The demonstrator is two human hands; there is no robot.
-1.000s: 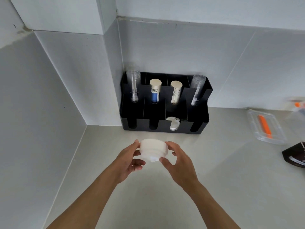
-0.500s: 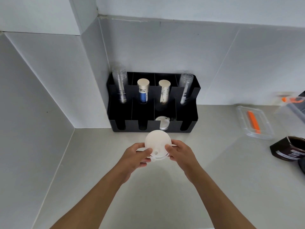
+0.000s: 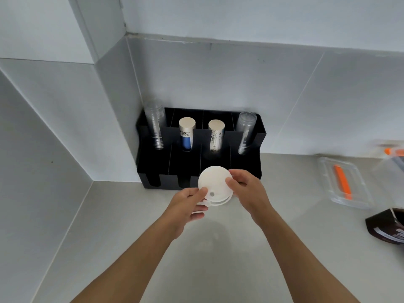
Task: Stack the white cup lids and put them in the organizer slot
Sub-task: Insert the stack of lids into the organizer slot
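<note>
While both hands pinch it from either side, the stack of white cup lids [image 3: 215,185] hangs tilted above the grey countertop [image 3: 218,248], right in front of the black organizer [image 3: 150,167] and covering its third front slot. The left hand [image 3: 189,207] clamps the stack's lower left edge, the right hand [image 3: 248,191] its right rim. Paper and clear cup stacks fill the organizer's rear compartments.

Both hands grip a stack of white lids [image 3: 215,185]: left hand [image 3: 189,203] below-left, right hand [image 3: 247,191] at its right edge. Black organizer [image 3: 153,169] just beyond.
</note>
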